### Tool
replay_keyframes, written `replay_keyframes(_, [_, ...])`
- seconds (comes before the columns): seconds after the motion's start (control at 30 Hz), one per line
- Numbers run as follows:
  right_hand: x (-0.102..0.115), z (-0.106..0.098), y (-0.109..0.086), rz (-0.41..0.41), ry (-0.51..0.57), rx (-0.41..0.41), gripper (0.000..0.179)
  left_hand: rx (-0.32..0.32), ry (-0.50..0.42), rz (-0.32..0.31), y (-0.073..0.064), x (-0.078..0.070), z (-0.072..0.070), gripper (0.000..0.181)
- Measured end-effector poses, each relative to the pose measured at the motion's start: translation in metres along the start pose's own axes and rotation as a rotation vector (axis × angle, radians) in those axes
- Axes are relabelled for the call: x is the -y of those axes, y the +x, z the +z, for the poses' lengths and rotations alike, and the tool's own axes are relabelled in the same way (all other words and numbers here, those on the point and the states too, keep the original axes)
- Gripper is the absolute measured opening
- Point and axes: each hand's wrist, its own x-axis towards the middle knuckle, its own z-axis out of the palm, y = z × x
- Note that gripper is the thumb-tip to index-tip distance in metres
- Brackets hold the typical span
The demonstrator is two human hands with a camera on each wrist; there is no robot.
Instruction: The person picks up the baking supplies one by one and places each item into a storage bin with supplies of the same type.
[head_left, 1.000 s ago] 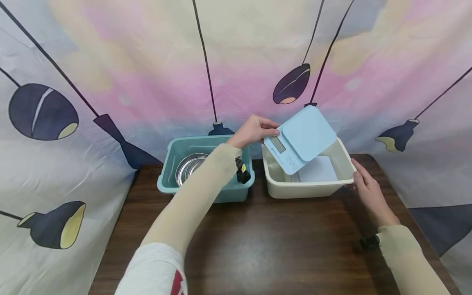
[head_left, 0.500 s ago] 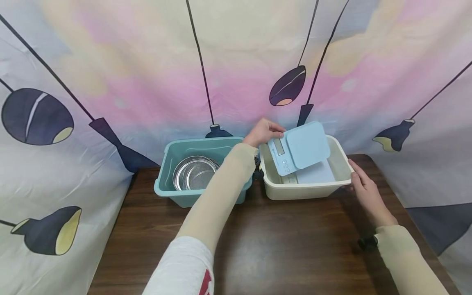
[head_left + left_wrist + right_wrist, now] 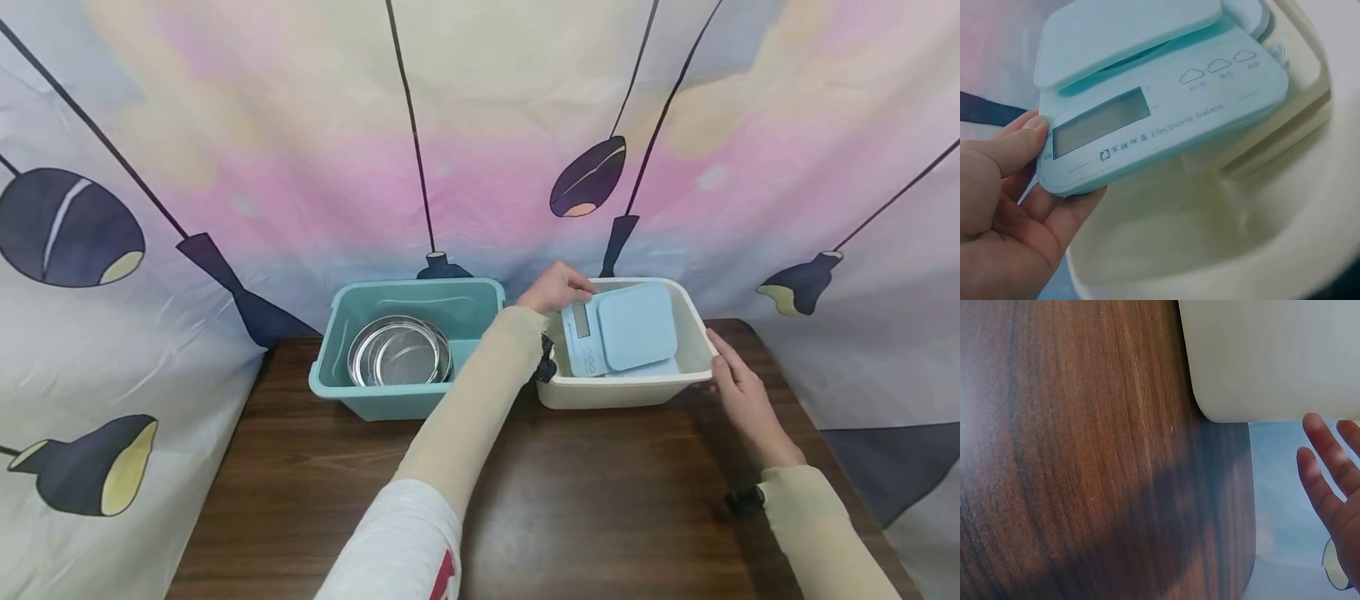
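In the head view my left hand pinches a corner of a light blue electronic kitchen scale. The thumb lies on top beside the display, the other fingers beneath, as the left wrist view shows. The scale is tilted inside a white plastic bin, over another pale flat item that it mostly hides. At the bin's right end my right hand holds the rim, thumb at the corner. In the right wrist view, fingers of that hand reach the bin's outer wall.
Left of the white bin stands a teal bin, with several round metal dishes stacked inside. Both sit at the back of a dark wooden table. A patterned cloth hangs close behind. My left forearm crosses in front of the teal bin.
My left hand has moved right and down, lowering the scale from above the white bin's rim into it. The metal dishes have come into fuller view. My right hand has stayed at the rim.
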Motion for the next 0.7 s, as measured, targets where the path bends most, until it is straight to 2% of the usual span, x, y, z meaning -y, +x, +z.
replay_keyframes(0.2, [0.001,0.002,0.0,-0.009,-0.015,-0.003,0.054,0.019,-0.007,-0.006,-0.001,-0.004,0.013,0.024])
replay_keyframes(0.37, [0.003,0.001,-0.002,-0.008,-0.005,0.012,0.055,0.007,0.001,-0.014,0.002,-0.003,0.023,0.023])
replay_keyframes(0.47, [0.002,0.002,-0.002,-0.015,-0.005,0.014,0.055,-0.031,-0.022,-0.036,0.002,-0.002,0.027,0.024])
replay_keyframes(0.6, [0.001,0.002,-0.002,-0.034,0.008,0.004,0.055,-0.115,-0.105,-0.027,-0.001,-0.007,0.027,0.028])
replay_keyframes(0.7, [0.0,0.0,-0.002,-0.03,0.007,0.004,0.055,-0.154,-0.161,-0.012,-0.002,-0.011,0.026,0.029])
